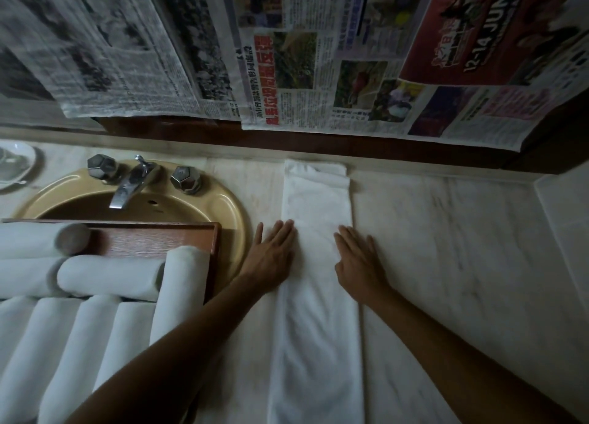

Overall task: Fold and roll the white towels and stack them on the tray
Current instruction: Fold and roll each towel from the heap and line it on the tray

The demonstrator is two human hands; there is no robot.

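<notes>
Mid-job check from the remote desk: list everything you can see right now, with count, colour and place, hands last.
flat towel: one, white, folded into a long strip on the counter, right of the sink
rolled towels: several, white, stacked on the tray at left; exact count unclear
tray: one, reddish-brown wood, resting over the sink
sink: one, tan, set in the counter at left
faucet: one, chrome, with two knobs, behind the basin
counter: one, pale marble
newspapers: several sheets hanging on the wall above the counter
dish: one, white, far left edge, partly cut off
left hand: flat, at the strip's left edge
right hand: flat, at its right edge
</notes>
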